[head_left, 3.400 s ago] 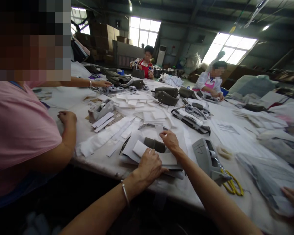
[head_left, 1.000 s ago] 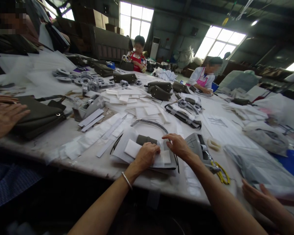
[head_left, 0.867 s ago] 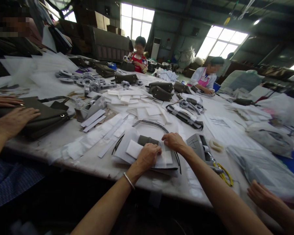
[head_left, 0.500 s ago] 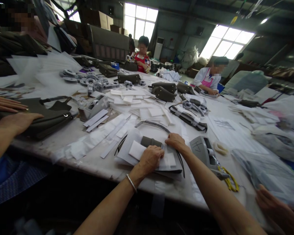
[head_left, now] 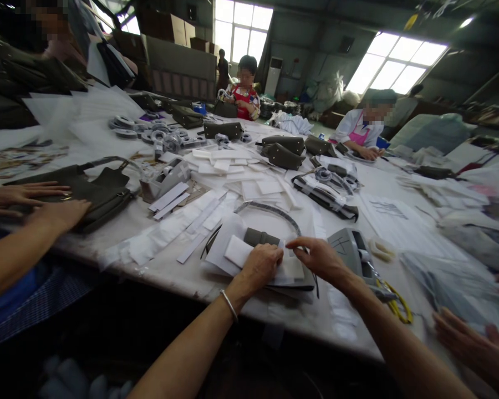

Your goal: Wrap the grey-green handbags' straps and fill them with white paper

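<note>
Olive bag (head_left: 261, 238), long axis crosswise, handle (head_left: 271, 206) arched away.

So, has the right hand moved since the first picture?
Yes. Judged against the grey dispenser, the right hand has shifted toward it and closer to the wearer.

The left hand (head_left: 263, 265) presses on the white foam sheet (head_left: 238, 252) over the dark olive bag (head_left: 261, 237); the right hand (head_left: 316, 256) hovers at its right side, fingers parted. Beside them sits a gray tape dispenser (head_left: 349, 252), with yellow-handled scissors (head_left: 400, 303) nearby.
</note>
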`<state>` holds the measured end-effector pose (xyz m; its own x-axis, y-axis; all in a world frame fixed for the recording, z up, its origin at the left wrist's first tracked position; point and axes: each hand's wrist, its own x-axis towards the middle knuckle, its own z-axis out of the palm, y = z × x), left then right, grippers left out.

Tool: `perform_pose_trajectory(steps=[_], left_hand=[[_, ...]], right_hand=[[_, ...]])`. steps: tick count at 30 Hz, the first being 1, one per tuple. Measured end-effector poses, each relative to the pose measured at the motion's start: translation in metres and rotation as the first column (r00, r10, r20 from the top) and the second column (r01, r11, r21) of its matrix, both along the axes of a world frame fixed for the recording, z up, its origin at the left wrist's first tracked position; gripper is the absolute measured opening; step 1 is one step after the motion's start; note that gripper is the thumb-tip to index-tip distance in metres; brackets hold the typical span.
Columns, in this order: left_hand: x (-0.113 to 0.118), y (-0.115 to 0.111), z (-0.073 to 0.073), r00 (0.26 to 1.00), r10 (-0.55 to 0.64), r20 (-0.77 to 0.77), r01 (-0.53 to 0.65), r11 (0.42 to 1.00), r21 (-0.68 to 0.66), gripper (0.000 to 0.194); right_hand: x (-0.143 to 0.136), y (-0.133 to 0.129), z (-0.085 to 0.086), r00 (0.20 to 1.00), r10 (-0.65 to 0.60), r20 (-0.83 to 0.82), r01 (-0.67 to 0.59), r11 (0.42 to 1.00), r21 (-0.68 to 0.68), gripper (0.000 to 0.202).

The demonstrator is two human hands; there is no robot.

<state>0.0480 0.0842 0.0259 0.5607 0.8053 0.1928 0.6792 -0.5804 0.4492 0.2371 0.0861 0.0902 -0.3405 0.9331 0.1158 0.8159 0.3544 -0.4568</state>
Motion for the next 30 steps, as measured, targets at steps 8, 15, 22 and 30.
perform_pose_trajectory(steps=[8, 15, 22, 30], left_hand=[[0.002, 0.003, -0.003, 1.0, 0.004, 0.028, -0.004, 1.0, -0.005, 0.018], [-0.011, -0.013, 0.004, 0.976, -0.179, 0.127, 0.176, 0.984, 0.034, 0.026], [-0.031, -0.039, -0.01, 0.941, -0.312, 0.129, 0.29, 0.943, 0.165, 0.045], [-0.029, -0.033, -0.024, 0.909, -0.337, 0.246, 0.264, 0.921, 0.287, 0.031]], right_hand=[[-0.004, -0.07, -0.026, 0.973, 0.23, -0.013, -0.226, 0.966, 0.129, 0.035], [-0.008, -0.083, -0.059, 0.989, 0.107, -0.107, -0.063, 0.935, 0.349, 0.016], [-0.021, -0.089, -0.057, 0.996, 0.013, -0.085, 0.018, 0.936, 0.351, 0.021], [-0.016, -0.14, -0.054, 0.982, 0.132, -0.132, -0.047, 0.859, 0.511, 0.017]])
